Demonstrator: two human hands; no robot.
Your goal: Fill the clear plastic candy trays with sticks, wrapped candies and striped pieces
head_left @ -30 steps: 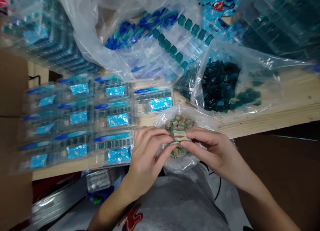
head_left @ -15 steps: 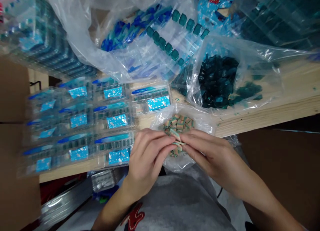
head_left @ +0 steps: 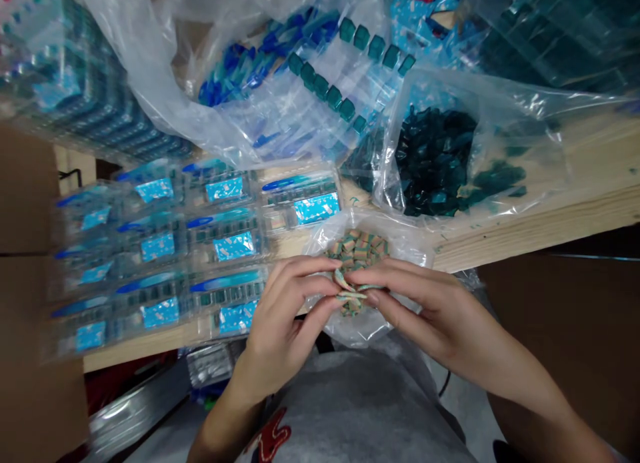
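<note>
My left hand (head_left: 283, 319) and my right hand (head_left: 420, 306) meet over a small clear bag (head_left: 400, 246) of tan and green striped pads. Both pinch one thin striped strip (head_left: 350, 291) between their fingertips and bend it apart into curved layers. The rest of the pads (head_left: 357, 246) lie heaped in the bag just beyond my fingers, at the near edge of the wooden table (head_left: 525, 229). Rows of clear blister packs (head_left: 227, 233) with blue labels lie to the left of my left hand.
A clear bag of dark teal plastic pieces (head_left: 435, 159) lies behind the pad bag. A large bag of blue-handled parts and teal caps (head_left: 300, 69) fills the back. More stacked packs (head_left: 75, 89) sit at far left. Brown cardboard (head_left: 565, 329) stands at right.
The striped strip, flat between my fingertips a second ago, has been bent and peeled apart into curved layers. The view drifted slightly; my hands stayed over the bag.
</note>
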